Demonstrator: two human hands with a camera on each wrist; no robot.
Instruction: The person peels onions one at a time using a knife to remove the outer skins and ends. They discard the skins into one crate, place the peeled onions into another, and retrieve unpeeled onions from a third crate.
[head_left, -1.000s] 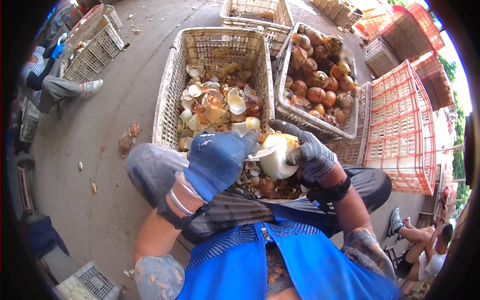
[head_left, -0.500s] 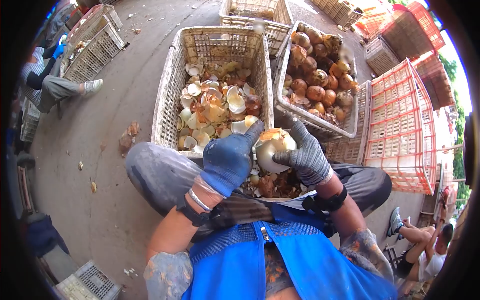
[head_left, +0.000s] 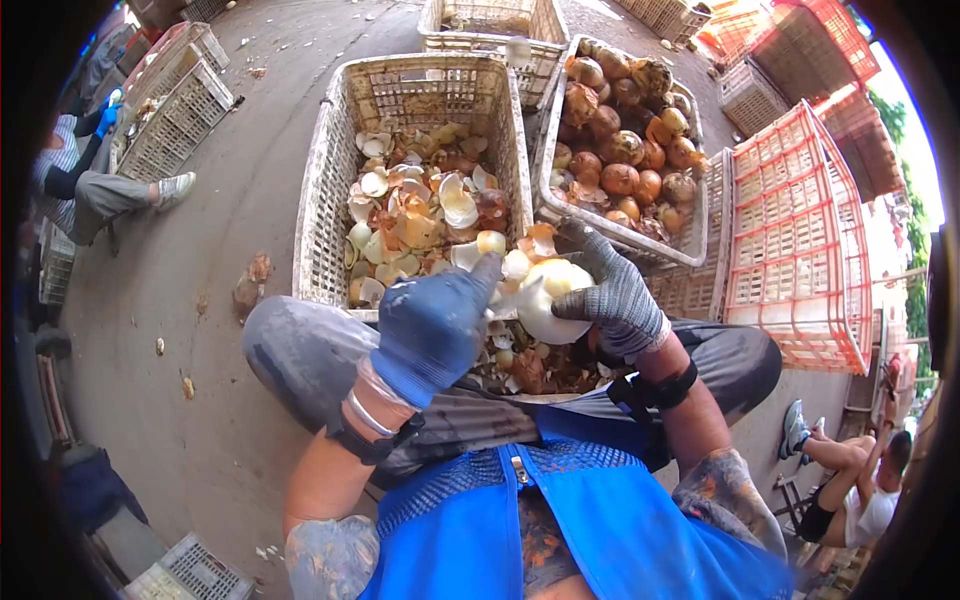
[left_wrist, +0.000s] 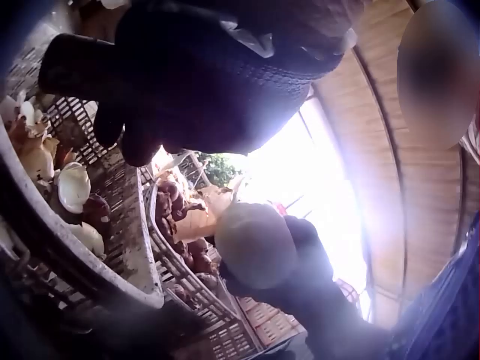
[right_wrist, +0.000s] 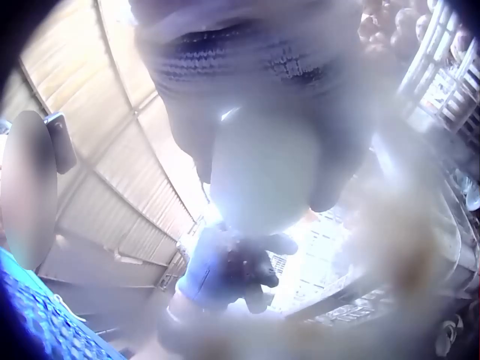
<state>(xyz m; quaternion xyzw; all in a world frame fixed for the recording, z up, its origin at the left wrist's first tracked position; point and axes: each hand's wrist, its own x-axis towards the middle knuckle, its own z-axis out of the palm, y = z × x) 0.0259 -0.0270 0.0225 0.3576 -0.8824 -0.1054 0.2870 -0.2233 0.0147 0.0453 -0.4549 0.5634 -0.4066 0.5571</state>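
Note:
A mostly peeled, pale onion (head_left: 550, 308) sits in my grey-gloved right hand (head_left: 622, 300), with the fingers and thumb curled round its side. Loose brown skin stands at its far edge. My blue-gloved left hand (head_left: 430, 325) is just left of the onion, its fingers curled round a small knife (head_left: 513, 301). The short, blurred blade points at the onion, while the glove hides the handle. In the left wrist view the onion (left_wrist: 255, 246) shows whole and pale below the dark glove. The right wrist view is hazy, with the onion (right_wrist: 262, 172) between the fingers.
A crate of onion peels (head_left: 312, 220) stands before my knees, and more peels lie below my hands. Behind it to the right is a crate of unpeeled onions (head_left: 690, 245). Red-and-white crates (head_left: 800, 240) stand at the right. Other people sit at far left and lower right.
The knife passed over the onion, my left hand drew back, and now the blade is at the onion again. My right hand has turned the onion, which shows less brown skin. The view has shifted slightly.

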